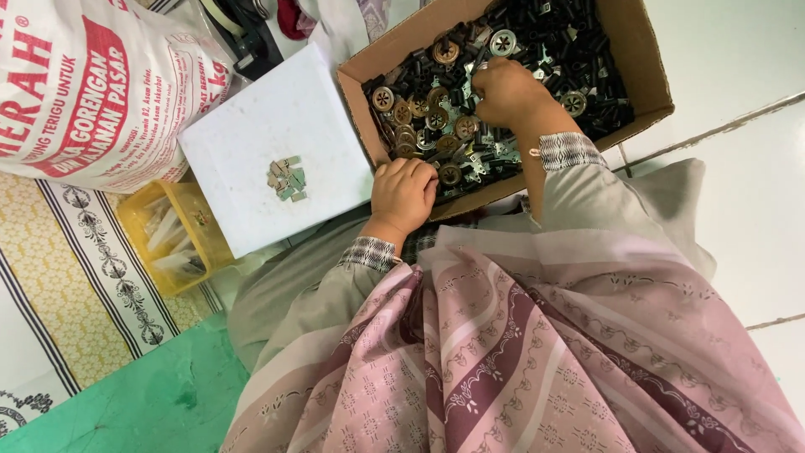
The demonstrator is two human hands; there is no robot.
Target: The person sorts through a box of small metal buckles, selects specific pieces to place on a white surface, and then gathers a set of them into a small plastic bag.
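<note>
Printed sack [92, 84] far left, yellow tub [172, 235] below it. White slab [277, 147] carries small pile of sorted metal clips [287, 179], close to box for short reach. My left hand [404, 193] fisted at cardboard box [646, 67] edge; contents unseen. My right hand [503, 91] digs among black parts [562, 38], fingers curled, grip hidden. Round discs [428, 117] crowd between.

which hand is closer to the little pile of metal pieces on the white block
Left. The left hand rests curled at the cardboard box's near edge, just beside the white block holding the pile of metal pieces. The right hand is farther away, inside the box among the parts.
</note>
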